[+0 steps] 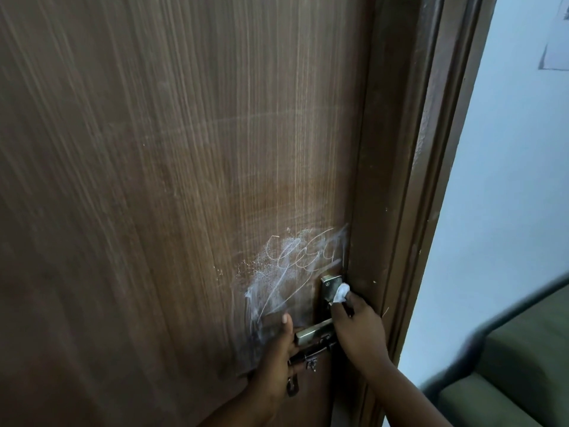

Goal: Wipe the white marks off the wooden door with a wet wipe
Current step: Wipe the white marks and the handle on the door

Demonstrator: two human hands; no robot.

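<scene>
The brown wooden door fills most of the view. White scribbles and smears cover a patch low on its right side, just above the metal lever handle. My right hand pinches a small bunched white wet wipe, which presses on the metal lock plate beside the marks. My left hand rests flat on the door below the smears, its thumb pointing up and its fingers by the handle.
A dark sliding bolt with a small padlock sits under the handle. The brown door frame runs down the right side. Past it are a pale wall and a dark green seat.
</scene>
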